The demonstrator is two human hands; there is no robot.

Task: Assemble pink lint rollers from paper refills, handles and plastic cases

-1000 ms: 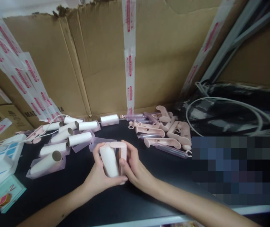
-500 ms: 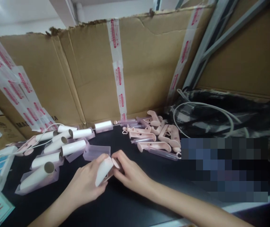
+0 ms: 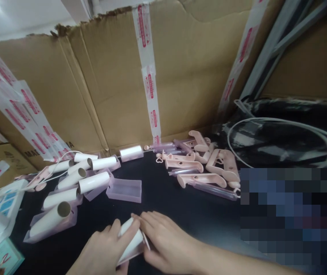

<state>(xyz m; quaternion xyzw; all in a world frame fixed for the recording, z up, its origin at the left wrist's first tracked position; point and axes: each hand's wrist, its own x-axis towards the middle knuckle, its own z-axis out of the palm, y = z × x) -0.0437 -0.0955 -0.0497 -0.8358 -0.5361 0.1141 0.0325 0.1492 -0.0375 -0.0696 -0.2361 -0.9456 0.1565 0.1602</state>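
Note:
At the near edge of the view, my left hand point(image 3: 104, 246) wraps round a white paper roll point(image 3: 132, 243), the sort used on a lint roller. My right hand point(image 3: 167, 238) presses on the roll's right end, its fingers closed over a pale pink piece point(image 3: 146, 242) that shows only as a thin edge. Beyond the hands lies an open translucent lilac case point(image 3: 124, 190). To its left are several white rolls point(image 3: 94, 182), most resting in similar cases. Pink lint roller handles point(image 3: 202, 179) and clear lilac tubes point(image 3: 215, 190) lie in a heap at the right.
A tall taped cardboard sheet point(image 3: 117, 88) closes off the back of the black table point(image 3: 94, 221). White boxes point(image 3: 1, 214) and a green box point(image 3: 4, 256) stand at the left. A white cable loop point(image 3: 266, 119) lies over black plastic point(image 3: 269, 141) at the right.
Both hands have come nearer with the roll, lower in the view. My left fingers now lie across the roll, and the right hand has closed over its end. The view has shifted slightly.

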